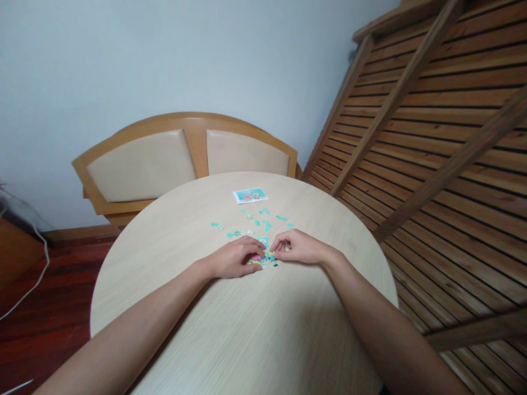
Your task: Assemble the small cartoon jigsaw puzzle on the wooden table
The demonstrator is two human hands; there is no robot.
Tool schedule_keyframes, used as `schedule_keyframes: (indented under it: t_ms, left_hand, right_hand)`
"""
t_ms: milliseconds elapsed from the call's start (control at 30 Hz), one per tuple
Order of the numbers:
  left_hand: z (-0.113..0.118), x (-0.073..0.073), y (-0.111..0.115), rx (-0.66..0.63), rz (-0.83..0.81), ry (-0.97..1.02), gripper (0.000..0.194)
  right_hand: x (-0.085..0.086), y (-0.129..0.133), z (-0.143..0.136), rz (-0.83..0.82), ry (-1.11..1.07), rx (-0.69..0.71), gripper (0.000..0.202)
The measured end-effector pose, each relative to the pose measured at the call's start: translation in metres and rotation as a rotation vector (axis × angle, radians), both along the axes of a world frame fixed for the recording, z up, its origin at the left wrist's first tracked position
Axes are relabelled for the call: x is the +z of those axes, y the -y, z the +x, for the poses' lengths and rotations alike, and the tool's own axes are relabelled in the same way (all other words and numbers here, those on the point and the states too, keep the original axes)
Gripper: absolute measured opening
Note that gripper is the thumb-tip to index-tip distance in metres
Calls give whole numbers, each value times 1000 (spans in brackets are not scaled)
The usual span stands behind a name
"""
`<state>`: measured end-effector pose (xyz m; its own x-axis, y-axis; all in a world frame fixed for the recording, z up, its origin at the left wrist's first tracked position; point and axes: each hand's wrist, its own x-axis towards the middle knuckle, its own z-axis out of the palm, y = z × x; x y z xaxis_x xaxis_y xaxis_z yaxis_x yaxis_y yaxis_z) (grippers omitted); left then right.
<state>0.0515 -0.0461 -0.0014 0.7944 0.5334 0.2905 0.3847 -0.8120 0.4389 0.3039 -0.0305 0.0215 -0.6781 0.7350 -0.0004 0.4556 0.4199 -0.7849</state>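
Note:
A partly joined jigsaw puzzle (pixel 262 241) with teal, pink and yellow colours lies on the table in front of me. My left hand (pixel 241 257) rests over its left side, fingers curved at the upper part and thumb apart along the lower edge, covering much of the picture. At the right edge, my right hand (pixel 291 246) pinches with thumb and forefinger at a small yellow and teal puzzle piece (pixel 271 255), touching or very near the joined part. A small dark-toned piece (pixel 275 265) lies just below those fingertips.
Loose teal puzzle pieces (pixel 267 225) are scattered beyond my hands, with more pieces (pixel 217 225) to the left. A picture sheet (pixel 250 196) lies farther back on the round table (pixel 173 230). Behind stands a padded headboard (pixel 201 148); a slatted wooden frame (pixel 411 137) leans at right.

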Motion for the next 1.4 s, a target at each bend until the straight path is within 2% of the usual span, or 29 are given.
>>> schedule_keyframes:
  t_ms: [100, 367, 700, 1200, 1400]
  left_hand:
    - [-2, 0, 0, -7, 14, -4, 23]
    - [-3, 2, 3, -59, 154, -114, 44]
    - [-1, 8, 6, -55, 180, -157, 45]
    - [-1, 8, 7, -54, 183, -155, 45]
    - [-1, 7, 7, -55, 181, -153, 46]
  right_hand:
    - [1, -2, 6, -18, -5, -18, 26]
    - [-2, -12, 23, -156, 75, -50, 33]
    - [-1, -9, 21, -154, 98, -113, 32]
    - [-5, -12, 22, -134, 134, -82, 34]
    - [1, -9, 23, -124, 159, -65, 31]
